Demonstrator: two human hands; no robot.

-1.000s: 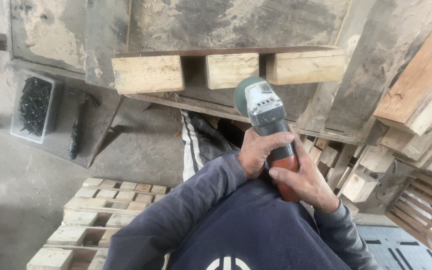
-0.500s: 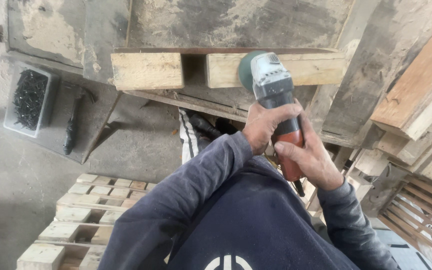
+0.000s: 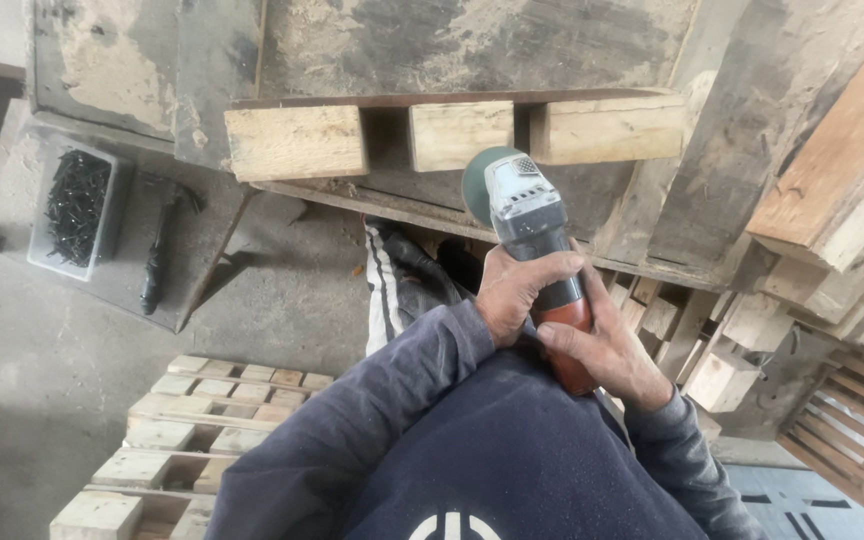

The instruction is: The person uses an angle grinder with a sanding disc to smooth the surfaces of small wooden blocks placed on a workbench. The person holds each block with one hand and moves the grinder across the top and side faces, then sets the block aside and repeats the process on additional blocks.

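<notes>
Angle grinder [image 3: 532, 240] sits in our two hands at the centre of the frame, its long axis running from the orange-red rear grip low and right up to the grey head and green disc guard at upper left. Our left hand [image 3: 512, 290] wraps the middle of the body, fingers [image 3: 552, 268] curled tight over the top. Our right hand [image 3: 607, 350] grips the rear handle just below it, fingers closed around the orange part. The two hands touch, and the left is the nearer to the disc. The disc end points up the frame toward the wooden pallet [image 3: 452, 135], just beneath its middle block [image 3: 460, 133]; we cannot tell whether the disc touches the wood. Well apart, at far left, a tray of dark screws [image 3: 77, 205] and a hammer [image 3: 157, 255] lie on the tabletop [image 3: 122, 285].
</notes>
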